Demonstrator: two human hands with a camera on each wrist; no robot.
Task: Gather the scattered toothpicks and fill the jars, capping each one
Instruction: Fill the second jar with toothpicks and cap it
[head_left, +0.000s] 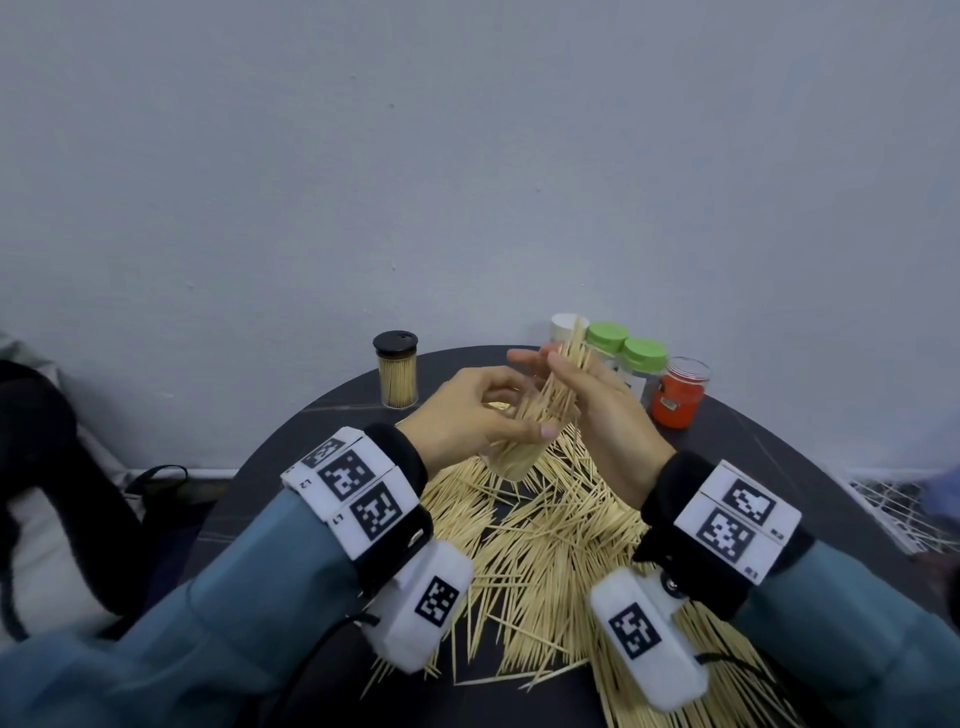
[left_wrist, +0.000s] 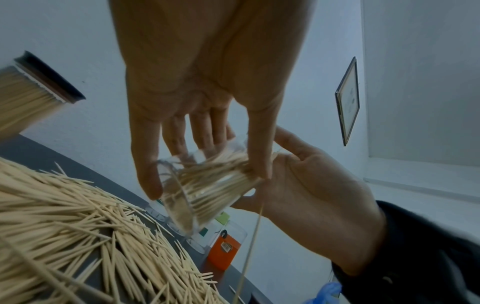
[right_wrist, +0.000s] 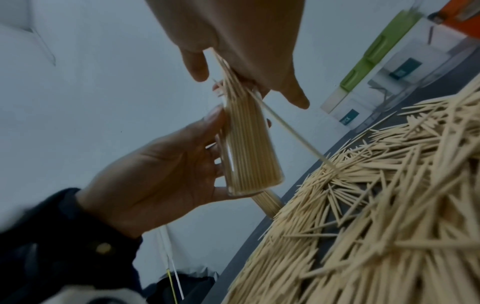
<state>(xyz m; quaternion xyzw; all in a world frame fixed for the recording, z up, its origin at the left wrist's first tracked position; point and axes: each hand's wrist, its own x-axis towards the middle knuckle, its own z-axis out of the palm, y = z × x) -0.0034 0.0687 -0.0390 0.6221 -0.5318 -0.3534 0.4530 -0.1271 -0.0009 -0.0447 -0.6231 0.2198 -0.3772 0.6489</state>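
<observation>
Fingers (right_wrist: 207, 144) of left hand (head_left: 467, 410) clasp clear jar (right_wrist: 244, 148); only head view shows right hand (head_left: 597, 410) gripping toothpick bundle (head_left: 561, 379).

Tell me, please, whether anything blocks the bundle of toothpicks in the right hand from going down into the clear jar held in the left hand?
Nothing visible does. The right hand holds the bundle of toothpicks already partly inside the clear jar, which the left hand grips tilted and uncapped. One stray toothpick sticks out sideways.

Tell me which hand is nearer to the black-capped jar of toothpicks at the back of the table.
Left. The left hand, gripping the clear jar, sits just right of the black-capped jar; the right hand, feeding in the toothpick bundle, is farther right.
</observation>
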